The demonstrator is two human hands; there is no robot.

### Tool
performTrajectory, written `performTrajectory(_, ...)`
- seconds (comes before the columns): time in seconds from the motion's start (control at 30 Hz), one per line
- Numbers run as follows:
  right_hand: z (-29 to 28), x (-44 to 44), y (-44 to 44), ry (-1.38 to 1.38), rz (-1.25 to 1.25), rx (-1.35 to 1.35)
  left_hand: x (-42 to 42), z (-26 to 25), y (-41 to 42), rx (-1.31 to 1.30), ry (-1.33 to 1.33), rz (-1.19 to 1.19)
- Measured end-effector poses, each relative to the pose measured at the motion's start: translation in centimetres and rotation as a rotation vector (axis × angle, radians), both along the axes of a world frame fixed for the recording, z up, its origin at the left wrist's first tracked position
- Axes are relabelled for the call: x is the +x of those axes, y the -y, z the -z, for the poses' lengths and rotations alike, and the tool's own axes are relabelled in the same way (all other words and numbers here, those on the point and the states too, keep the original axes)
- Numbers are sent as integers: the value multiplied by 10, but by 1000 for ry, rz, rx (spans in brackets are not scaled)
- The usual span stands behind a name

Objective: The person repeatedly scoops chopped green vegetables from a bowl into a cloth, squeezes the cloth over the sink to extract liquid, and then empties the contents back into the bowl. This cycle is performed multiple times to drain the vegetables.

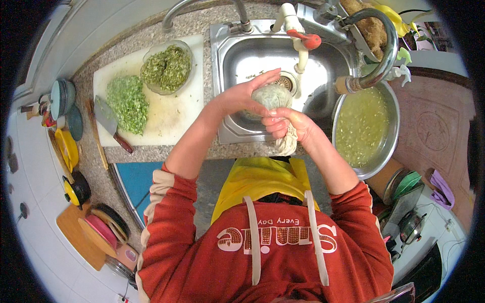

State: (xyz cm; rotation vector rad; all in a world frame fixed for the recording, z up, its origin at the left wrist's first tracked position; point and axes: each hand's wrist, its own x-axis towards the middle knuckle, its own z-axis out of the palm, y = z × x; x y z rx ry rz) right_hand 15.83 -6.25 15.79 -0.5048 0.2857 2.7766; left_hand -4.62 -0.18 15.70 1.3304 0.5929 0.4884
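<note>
Over the stainless steel sink (242, 57), my right hand (290, 123) grips the gathered neck of a wet cloth bundle (273, 96), whose twisted tail hangs below the fist. Greenish contents show through the cloth. My left hand (248, 94) cups the bundle's left side, fingers stretched along it. To the left, a clear bowl of chopped greens (166, 68) stands on the white cutting board (178, 121), beside a pile of chopped greens (129, 104) and a cleaver (106, 115). At right is a metal basin of greenish liquid (362, 128) with floating bits.
A white faucet with a red handle (308, 41) stands over the sink. A curved metal spout (392, 41) reaches above the basin. A wooden stick (96, 136) lies along the cutting board's left edge. A black and yellow pot (77, 189) and cutting boards (75, 235) are at far left.
</note>
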Motion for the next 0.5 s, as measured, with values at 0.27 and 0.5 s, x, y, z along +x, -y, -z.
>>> performTrajectory(0.27, -9, -8, 8, 283, -52, 209, 15, -28, 2, -26, -23, -20)
performTrajectory(0.5, -11, -32, 1, 874, -66, 685, 21, -8, 22, -117, -110, -309)
